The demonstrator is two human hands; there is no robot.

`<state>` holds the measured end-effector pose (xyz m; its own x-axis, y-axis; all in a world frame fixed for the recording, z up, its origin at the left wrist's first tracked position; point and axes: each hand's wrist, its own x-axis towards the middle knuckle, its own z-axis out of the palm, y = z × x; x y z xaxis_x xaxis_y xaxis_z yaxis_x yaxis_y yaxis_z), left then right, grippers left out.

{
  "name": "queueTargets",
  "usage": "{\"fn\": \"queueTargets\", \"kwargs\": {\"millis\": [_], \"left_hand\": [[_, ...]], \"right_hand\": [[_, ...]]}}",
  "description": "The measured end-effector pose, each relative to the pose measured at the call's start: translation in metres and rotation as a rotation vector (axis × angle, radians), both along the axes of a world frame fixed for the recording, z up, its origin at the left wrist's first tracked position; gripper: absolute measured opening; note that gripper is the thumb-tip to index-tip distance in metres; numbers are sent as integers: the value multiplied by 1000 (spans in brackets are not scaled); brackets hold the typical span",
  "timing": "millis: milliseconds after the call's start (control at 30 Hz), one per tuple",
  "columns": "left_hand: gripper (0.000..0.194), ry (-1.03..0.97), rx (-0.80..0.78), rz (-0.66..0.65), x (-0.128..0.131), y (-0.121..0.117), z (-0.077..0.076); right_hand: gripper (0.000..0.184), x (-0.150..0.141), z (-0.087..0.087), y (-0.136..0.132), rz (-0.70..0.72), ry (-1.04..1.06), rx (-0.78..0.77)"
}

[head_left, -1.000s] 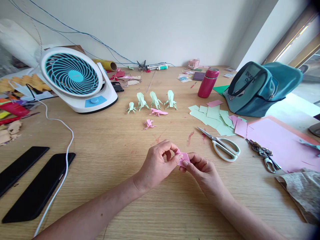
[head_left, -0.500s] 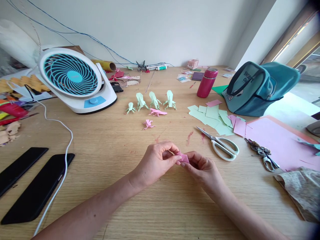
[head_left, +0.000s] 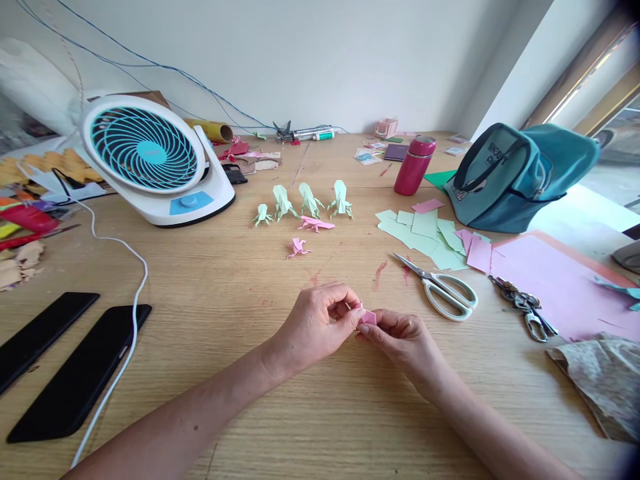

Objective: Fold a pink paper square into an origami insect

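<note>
A small folded piece of pink paper (head_left: 369,317) is pinched between both hands above the wooden table. My left hand (head_left: 320,320) grips its left side with thumb and forefinger, covering part of it. On the other side, my right hand (head_left: 404,340) holds its lower right edge between thumb and fingers. Beyond the hands stand several pale green origami figures (head_left: 310,200) with legs. A pink origami figure (head_left: 316,225) with a long body and a smaller pink one (head_left: 298,247) sit in front of them. Scissors (head_left: 440,288) with white handles lie to the right.
Green and pink paper pieces (head_left: 425,227) lie right of centre, near a red bottle (head_left: 415,165) and a teal bag (head_left: 515,177). Keys (head_left: 525,307) rest on a pink sheet (head_left: 555,280). Leftward are a fan (head_left: 150,150), a white cable (head_left: 131,333) and black slabs (head_left: 80,373).
My left thumb and fingers have shifted slightly to the right over the pink paper, so less of it shows. Both hands keep their pinch on it.
</note>
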<state>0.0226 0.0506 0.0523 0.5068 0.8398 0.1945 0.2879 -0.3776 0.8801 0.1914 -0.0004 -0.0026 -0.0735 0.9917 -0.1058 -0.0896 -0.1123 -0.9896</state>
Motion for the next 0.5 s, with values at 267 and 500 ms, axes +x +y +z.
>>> {"fn": "queueTargets", "kwargs": {"millis": [267, 500], "left_hand": [[12, -16, 74, -12, 1, -1, 0], [14, 9, 166, 14, 2, -4, -1]], "right_hand": [[33, -1, 6, -2, 25, 63, -21], [32, -5, 6, -3, -26, 94, -3]]}}
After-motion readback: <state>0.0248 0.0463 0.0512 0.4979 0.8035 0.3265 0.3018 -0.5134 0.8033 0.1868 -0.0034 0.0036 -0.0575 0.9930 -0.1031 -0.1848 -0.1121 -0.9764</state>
